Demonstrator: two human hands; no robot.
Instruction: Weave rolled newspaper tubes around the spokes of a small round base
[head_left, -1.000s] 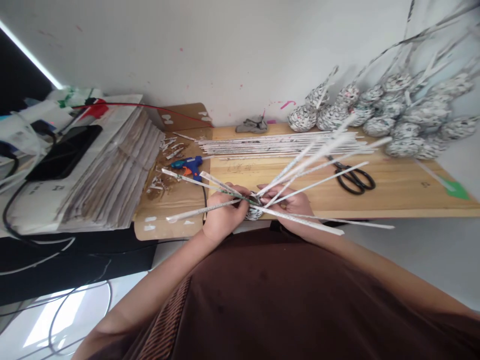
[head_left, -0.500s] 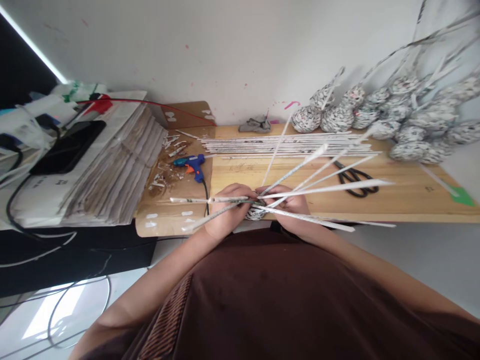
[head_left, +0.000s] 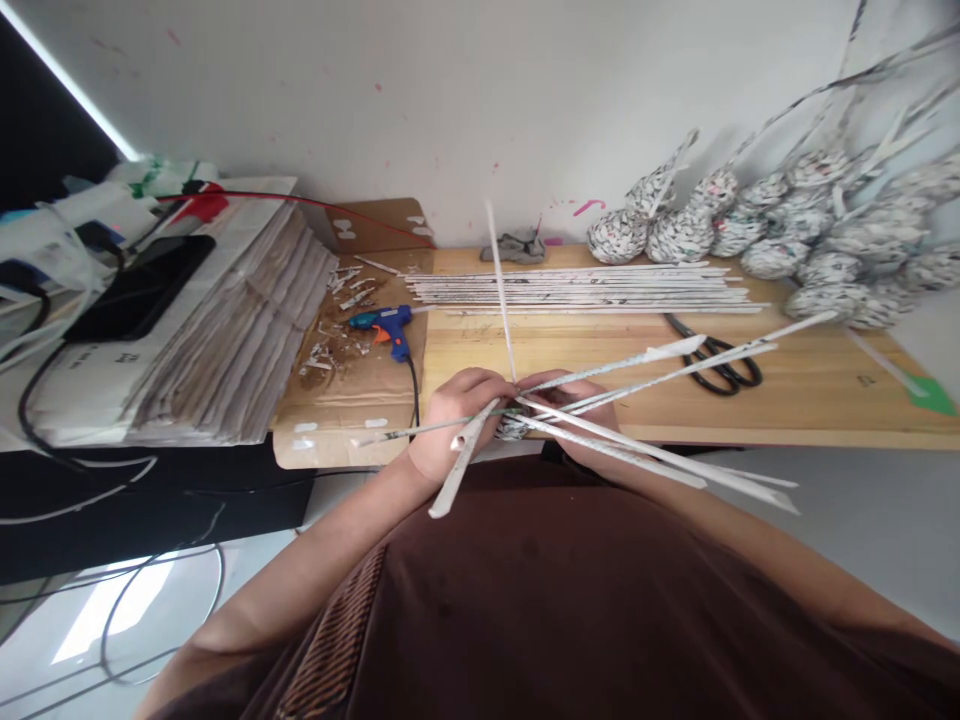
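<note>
Close to my body, at the table's front edge, both hands hold a small woven paper piece point(head_left: 512, 428) with long rolled paper strips point(head_left: 637, 435) fanning out of it. My left hand point(head_left: 459, 410) is closed round its left side, thumb and fingers pinched near the centre. On the other side my right hand point(head_left: 574, 400) is closed too, its fingers partly hidden under the strips. Most strips point right, a few point left, and one paper strip point(head_left: 501, 290) stands up toward the wall. The woven part is mostly covered by my hands.
A row of loose paper tubes point(head_left: 585, 290) lies behind my hands. Black scissors point(head_left: 716, 365) rest to the right, a blue glue gun point(head_left: 390, 328) on cardboard to the left. Woven paper gourd shapes point(head_left: 679, 235) stand at the back right; stacked paper point(head_left: 247, 330) and a phone point(head_left: 142, 290) are far left.
The strips have shifted round the woven piece: the upright one now leans left, and others on the right and left swing lower toward my body. Both hands stay closed at the same spot.
</note>
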